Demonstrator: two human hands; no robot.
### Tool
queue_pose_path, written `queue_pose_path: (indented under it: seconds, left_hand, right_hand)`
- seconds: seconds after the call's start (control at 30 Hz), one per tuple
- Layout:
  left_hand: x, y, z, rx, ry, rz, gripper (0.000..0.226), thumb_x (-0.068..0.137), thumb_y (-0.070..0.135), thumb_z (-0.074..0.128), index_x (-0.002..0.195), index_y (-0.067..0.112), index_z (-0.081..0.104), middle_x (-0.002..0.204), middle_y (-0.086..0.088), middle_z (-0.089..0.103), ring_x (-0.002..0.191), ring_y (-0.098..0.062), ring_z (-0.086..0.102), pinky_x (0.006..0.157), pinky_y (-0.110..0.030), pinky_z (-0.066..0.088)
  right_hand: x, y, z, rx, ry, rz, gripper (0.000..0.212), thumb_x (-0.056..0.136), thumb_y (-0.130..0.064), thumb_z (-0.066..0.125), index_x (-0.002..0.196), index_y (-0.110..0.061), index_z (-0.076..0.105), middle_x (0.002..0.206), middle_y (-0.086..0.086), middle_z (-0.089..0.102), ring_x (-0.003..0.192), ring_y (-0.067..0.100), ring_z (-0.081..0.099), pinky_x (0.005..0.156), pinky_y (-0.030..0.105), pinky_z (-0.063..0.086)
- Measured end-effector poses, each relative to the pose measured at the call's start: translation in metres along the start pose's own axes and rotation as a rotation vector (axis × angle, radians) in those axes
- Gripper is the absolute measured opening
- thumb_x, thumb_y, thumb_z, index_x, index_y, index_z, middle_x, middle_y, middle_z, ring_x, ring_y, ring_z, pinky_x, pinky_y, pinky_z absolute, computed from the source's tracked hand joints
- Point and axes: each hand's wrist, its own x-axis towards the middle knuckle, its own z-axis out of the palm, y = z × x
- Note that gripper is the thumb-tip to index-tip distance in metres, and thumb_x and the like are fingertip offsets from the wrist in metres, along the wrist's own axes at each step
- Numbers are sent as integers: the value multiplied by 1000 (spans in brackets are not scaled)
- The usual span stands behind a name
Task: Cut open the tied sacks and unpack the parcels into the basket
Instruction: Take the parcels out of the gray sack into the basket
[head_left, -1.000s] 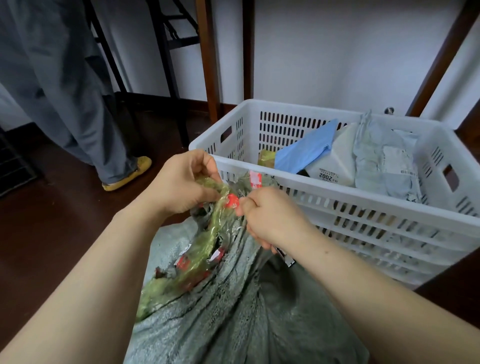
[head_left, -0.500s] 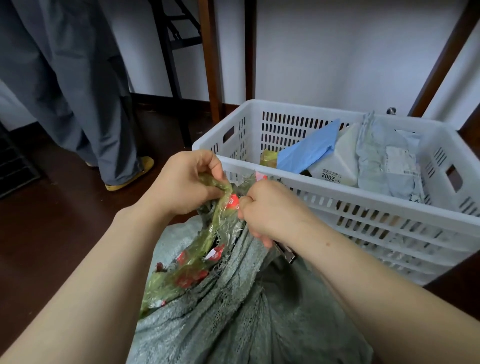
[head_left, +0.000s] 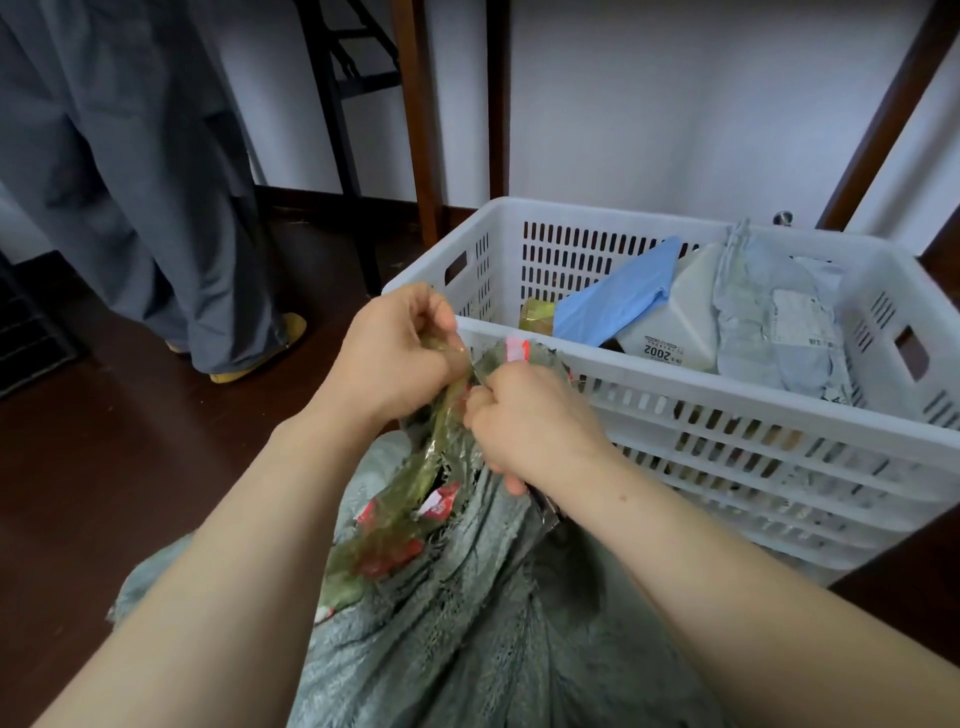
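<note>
- Right under my view, on the floor, stands the grey-green woven sack (head_left: 467, 639). Its gathered neck points up and away from me and ends just at the basket's near wall.
- Yellow-green tape (head_left: 415, 493) with red print binds that neck. Its long axis runs from the top of the neck down and toward my left along the folds.
- The left hand (head_left: 395, 358) pinches the tape's upper end between thumb and curled fingers, and the strip looks taut below it.
- The right hand (head_left: 530, 428) is curled in a fist against the neck, knuckles touching the tape just below the left hand's pinch. A dark tool (head_left: 543, 509) pokes out under its heel; I cannot tell whether it is a knife or scissors, nor where the blade sits.
- I judge the right hand nearer the bind, so the cut falls to it: across the tape, not along it, and away from the left fingers.
- The white slotted basket (head_left: 675, 415) sits just beyond both hands, to the right. A blue parcel (head_left: 618, 301), a white parcel (head_left: 680, 322) marked 2002 and a grey parcel (head_left: 779, 322) lie inside.
- The basket wall closes off the far right side. Dark floor (head_left: 104, 493) shows to the left, where another person's grey trousers (head_left: 145, 182) and a yellow shoe (head_left: 244, 371) stand well apart from the sack.
</note>
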Motion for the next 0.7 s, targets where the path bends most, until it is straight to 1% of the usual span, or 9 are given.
queue_pose_path:
  seconds: [0.07, 0.1, 0.17, 0.23, 0.27, 0.33, 0.4, 0.53, 0.7]
  left_hand:
    - [2, 1, -3, 5, -100, -139, 15, 78, 8, 63, 90, 16, 63, 79, -4, 64, 63, -17, 55, 62, -32, 46]
    - [3, 3, -5, 32, -143, -211, 17, 79, 19, 62, 95, 13, 66, 84, -7, 65, 70, -20, 58, 66, -33, 48]
    - [4, 4, -5, 130, -206, -313, 30, 81, 35, 60, 91, 8, 67, 89, -8, 62, 77, -22, 56, 69, -32, 46]
    - [3, 5, -3, 241, -253, -345, 32, 82, 43, 64, 88, 11, 67, 89, -4, 59, 75, -17, 52, 62, -26, 42]
    - [3, 4, -1, 292, -289, -347, 34, 79, 45, 68, 88, 12, 70, 89, -2, 63, 76, -16, 55, 63, -26, 44]
    - [2, 2, 2, 342, -362, -342, 34, 71, 46, 75, 88, 17, 76, 93, -1, 70, 85, -15, 62, 75, -30, 51]
    - [2, 1, 3, 365, -392, -332, 28, 67, 40, 79, 86, 19, 78, 94, 0, 72, 93, -15, 63, 86, -32, 51]
    - [3, -3, 6, 415, -407, -292, 14, 68, 24, 83, 79, 18, 77, 83, 2, 71, 86, -13, 62, 82, -29, 51]
    - [1, -8, 7, 431, -485, -278, 22, 67, 19, 79, 83, 4, 76, 80, -8, 69, 77, -15, 55, 84, -35, 52]
  right_hand:
    - [-1, 1, 3, 67, -73, 2, 27, 98, -25, 36, 90, -13, 59, 51, -1, 58, 36, 13, 54, 71, 32, 55]
    - [-3, 2, 4, 102, -120, 8, 27, 98, -25, 36, 93, -12, 60, 50, -1, 59, 37, 14, 54, 72, 35, 56]
    - [-6, 4, 5, 141, -201, 29, 27, 98, -25, 38, 100, -10, 60, 52, 0, 60, 39, 16, 53, 75, 38, 57]
    - [-7, 5, 7, 127, -252, 33, 29, 99, -26, 39, 107, -8, 60, 54, 1, 62, 40, 15, 53, 76, 37, 56]
    - [-8, 6, 9, 119, -269, 30, 30, 99, -26, 38, 111, -8, 59, 55, 2, 63, 39, 14, 53, 76, 36, 56]
    - [-10, 5, 14, 116, -300, 26, 32, 99, -26, 38, 116, -7, 57, 53, 2, 62, 38, 14, 53, 74, 37, 57]
    - [-10, 5, 19, 120, -322, 23, 33, 99, -26, 37, 117, -6, 57, 52, 3, 62, 39, 16, 54, 74, 40, 58]
    - [-10, 6, 21, 134, -344, 13, 32, 99, -24, 36, 106, -4, 60, 55, 5, 63, 42, 18, 54, 74, 40, 58]
    - [-14, 1, 18, 115, -362, 2, 30, 98, -21, 36, 97, -5, 61, 55, 4, 61, 43, 19, 54, 73, 38, 58]
